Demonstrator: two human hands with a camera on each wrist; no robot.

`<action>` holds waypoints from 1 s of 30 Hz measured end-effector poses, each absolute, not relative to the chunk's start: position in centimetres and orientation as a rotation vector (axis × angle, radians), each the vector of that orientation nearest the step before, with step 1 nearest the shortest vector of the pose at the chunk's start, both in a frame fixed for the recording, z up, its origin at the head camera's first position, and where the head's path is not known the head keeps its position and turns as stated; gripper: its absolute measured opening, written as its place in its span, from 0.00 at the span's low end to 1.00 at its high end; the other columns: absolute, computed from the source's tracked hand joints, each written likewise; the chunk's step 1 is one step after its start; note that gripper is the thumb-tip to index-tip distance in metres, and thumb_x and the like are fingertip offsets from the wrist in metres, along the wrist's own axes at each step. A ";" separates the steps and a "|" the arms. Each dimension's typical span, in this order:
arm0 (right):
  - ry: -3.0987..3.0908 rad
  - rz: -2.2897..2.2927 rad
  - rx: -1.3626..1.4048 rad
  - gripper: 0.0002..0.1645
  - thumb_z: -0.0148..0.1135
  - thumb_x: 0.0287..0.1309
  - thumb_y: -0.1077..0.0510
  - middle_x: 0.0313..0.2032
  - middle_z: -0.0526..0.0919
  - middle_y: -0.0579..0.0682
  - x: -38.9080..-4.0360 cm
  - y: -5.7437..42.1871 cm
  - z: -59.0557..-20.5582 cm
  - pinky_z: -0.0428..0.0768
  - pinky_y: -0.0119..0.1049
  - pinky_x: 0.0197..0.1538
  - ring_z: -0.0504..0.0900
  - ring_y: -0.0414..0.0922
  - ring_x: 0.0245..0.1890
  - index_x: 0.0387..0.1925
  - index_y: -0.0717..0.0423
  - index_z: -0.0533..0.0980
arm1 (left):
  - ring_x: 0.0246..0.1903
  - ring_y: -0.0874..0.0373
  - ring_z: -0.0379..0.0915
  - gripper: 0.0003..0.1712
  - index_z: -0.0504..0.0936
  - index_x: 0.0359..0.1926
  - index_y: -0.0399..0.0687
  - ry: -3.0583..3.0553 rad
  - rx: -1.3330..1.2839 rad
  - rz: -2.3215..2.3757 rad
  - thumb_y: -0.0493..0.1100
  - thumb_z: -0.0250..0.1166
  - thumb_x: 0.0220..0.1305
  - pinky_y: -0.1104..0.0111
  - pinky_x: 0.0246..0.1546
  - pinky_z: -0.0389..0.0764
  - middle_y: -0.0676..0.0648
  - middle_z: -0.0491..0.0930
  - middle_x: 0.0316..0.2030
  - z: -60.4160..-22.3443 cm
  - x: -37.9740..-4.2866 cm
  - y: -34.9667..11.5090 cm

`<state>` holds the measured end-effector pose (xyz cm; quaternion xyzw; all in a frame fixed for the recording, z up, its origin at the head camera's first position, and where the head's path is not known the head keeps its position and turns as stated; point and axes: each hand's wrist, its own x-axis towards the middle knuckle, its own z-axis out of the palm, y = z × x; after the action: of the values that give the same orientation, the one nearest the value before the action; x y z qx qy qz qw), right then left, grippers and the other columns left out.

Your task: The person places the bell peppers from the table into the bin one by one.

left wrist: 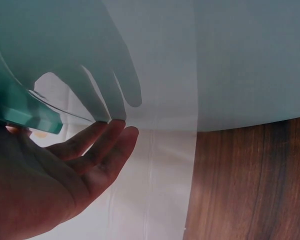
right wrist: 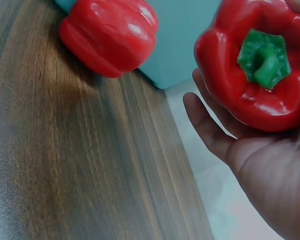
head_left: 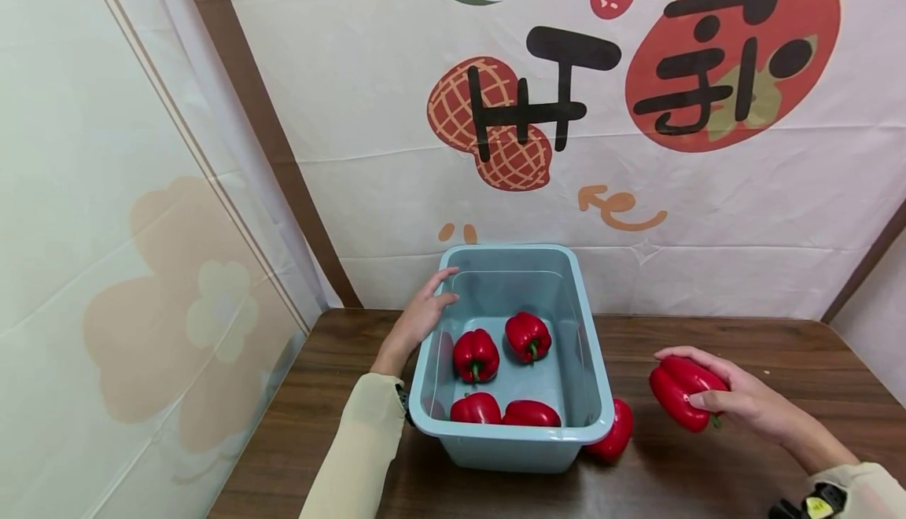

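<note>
My right hand (head_left: 750, 401) holds a red bell pepper (head_left: 683, 393) above the table, right of the light-blue plastic bin (head_left: 598, 377). In the right wrist view its green stem (right wrist: 266, 65) faces the camera. At the bin's left rim, my left hand (head_left: 421, 316) grips the edge, thumb and a finger over the top. Other fingers (left wrist: 105, 155) touch the outer wall in the left wrist view. Inside the bin lie several red bell peppers, among them one at left (head_left: 476, 355) and one farther back (head_left: 528, 336). Another bell pepper (head_left: 614, 432) lies outside, against the bin's right side.
The bin stands on a dark wooden table (head_left: 708, 472). Behind it hangs a white printed cloth (head_left: 382, 149), and another pale cloth (head_left: 64, 267) with a flower print runs along the left side.
</note>
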<state>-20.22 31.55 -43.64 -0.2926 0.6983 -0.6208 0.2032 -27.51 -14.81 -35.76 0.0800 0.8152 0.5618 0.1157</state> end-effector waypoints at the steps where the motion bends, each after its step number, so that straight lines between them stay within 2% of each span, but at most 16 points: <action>1: 1.946 -1.729 -0.814 0.39 0.52 0.59 0.68 0.60 0.72 0.42 -20.3 31.5 -43.6 0.85 0.51 0.44 0.75 0.45 0.55 0.71 0.48 0.58 | 0.64 0.34 0.64 0.32 0.55 0.76 0.52 2.388 0.236 1.647 0.44 0.47 0.74 0.37 0.60 0.68 0.35 0.53 0.74 -35.8 -27.5 -14.8; 4: 1.935 -1.723 -0.824 0.39 0.52 0.60 0.68 0.61 0.72 0.41 -20.5 31.5 -43.4 0.85 0.52 0.45 0.75 0.44 0.56 0.72 0.48 0.58 | 0.64 0.34 0.64 0.32 0.56 0.76 0.52 2.393 0.231 1.647 0.44 0.47 0.74 0.38 0.60 0.68 0.36 0.53 0.75 -35.8 -27.6 -14.9; 12: 1.936 -1.719 -0.855 0.39 0.51 0.60 0.69 0.61 0.72 0.41 -20.8 31.4 -43.0 0.85 0.52 0.45 0.75 0.44 0.56 0.72 0.49 0.57 | 0.63 0.34 0.64 0.30 0.60 0.74 0.64 2.456 0.226 1.682 0.49 0.49 0.72 0.38 0.58 0.70 0.43 0.57 0.73 -39.5 -30.2 -15.3; 18: 1.958 -1.724 -0.885 0.39 0.52 0.58 0.69 0.61 0.73 0.44 -20.7 31.2 -42.6 0.85 0.51 0.44 0.76 0.45 0.55 0.71 0.54 0.57 | 0.65 0.34 0.62 0.30 0.59 0.75 0.61 2.420 0.236 1.693 0.48 0.48 0.74 0.38 0.59 0.69 0.43 0.54 0.74 -39.5 -30.2 -15.4; 23: 1.999 -1.715 -0.838 0.38 0.53 0.58 0.68 0.60 0.73 0.46 -20.7 31.1 -42.2 0.85 0.51 0.43 0.77 0.46 0.53 0.70 0.54 0.58 | 0.66 0.32 0.59 0.31 0.56 0.76 0.57 2.380 0.229 1.682 0.47 0.47 0.75 0.37 0.61 0.67 0.40 0.51 0.75 -38.5 -29.7 -15.4; 30: 2.015 -1.696 -0.844 0.39 0.54 0.59 0.67 0.59 0.73 0.45 -20.7 30.9 -42.1 0.85 0.51 0.42 0.77 0.46 0.53 0.71 0.52 0.58 | 0.64 0.34 0.63 0.32 0.56 0.76 0.51 2.391 0.217 1.648 0.43 0.47 0.74 0.39 0.61 0.69 0.36 0.52 0.75 -36.1 -27.8 -15.0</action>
<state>-20.72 30.91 -42.07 -0.2999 0.7157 -0.6025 0.1867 -27.83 -14.96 -36.06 0.0741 0.8156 0.5623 0.1144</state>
